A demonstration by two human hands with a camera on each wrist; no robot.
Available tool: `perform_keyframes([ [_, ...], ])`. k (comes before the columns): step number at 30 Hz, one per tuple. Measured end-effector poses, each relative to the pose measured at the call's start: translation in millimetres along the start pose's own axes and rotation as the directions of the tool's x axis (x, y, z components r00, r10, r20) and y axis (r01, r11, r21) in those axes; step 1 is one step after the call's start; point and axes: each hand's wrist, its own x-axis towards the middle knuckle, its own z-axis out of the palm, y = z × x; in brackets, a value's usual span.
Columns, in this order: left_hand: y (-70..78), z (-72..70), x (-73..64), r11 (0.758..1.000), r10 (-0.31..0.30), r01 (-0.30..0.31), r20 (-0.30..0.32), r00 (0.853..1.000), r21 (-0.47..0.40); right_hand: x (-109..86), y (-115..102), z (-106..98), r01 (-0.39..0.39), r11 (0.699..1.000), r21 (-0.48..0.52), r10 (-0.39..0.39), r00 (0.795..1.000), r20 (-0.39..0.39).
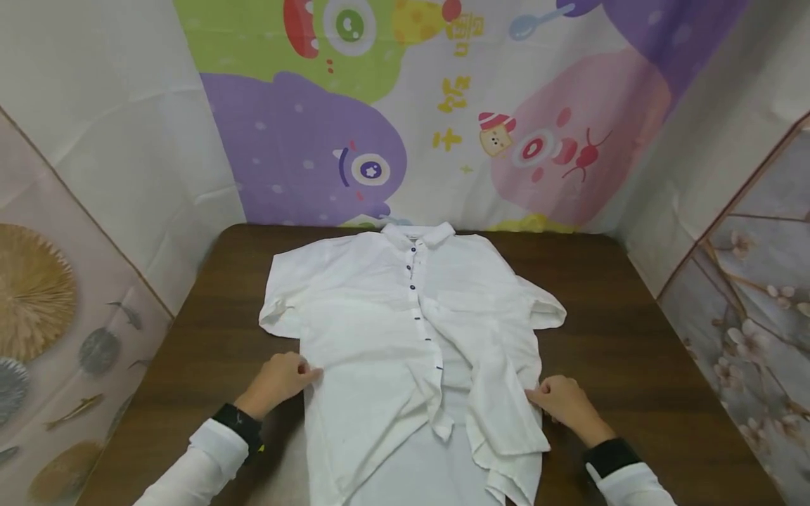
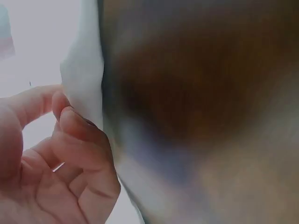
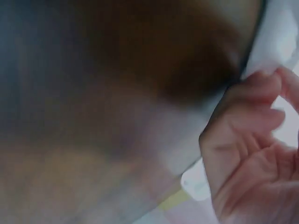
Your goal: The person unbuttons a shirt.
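A white short-sleeved shirt with dark buttons lies front up on the brown table, its collar toward the back wall. Its lower front hangs apart, and the right-hand panel is bunched and folded over. At the shirt's left side edge, my left hand pinches the cloth between thumb and fingers. My right hand pinches the opposite side edge at about the same height. Each wrist view shows curled fingers or a thumb and fingers meeting at the white cloth; the rest there is blurred.
The dark brown table extends on both sides of the shirt. Behind it hangs a cartoon-printed curtain. Patterned cloth walls stand at the left and right. Black bands circle both wrists.
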Motion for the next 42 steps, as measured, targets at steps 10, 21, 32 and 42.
perform_keyframes([
  [10, 13.9, 15.4, -18.9, 0.993, -0.014, 0.011, 0.027, 1.0, 0.121, -13.8, -16, 4, -0.055, 0.996, 0.063, 0.058, 0.998, -0.034],
  [21, -8.8, -8.0, -32.6, 0.889, -0.061, 0.158, 0.23, 0.971, -0.429, -24.1, 13, -6, -0.123, 0.88, 0.458, 0.145, 0.989, -0.013],
  [32, -31.8, -0.9, -62.6, 0.922, -0.21, 0.254, 0.175, 0.962, -0.292, -48.6, 16, -3, -0.103, 0.954, 0.281, 0.088, 0.994, 0.065],
  [42, -10.2, 5.7, -77.9, 0.963, -0.165, 0.201, 0.198, 0.966, -0.179, -60.4, 15, 4, -0.097, 0.924, 0.37, 0.115, 0.993, -0.026],
])
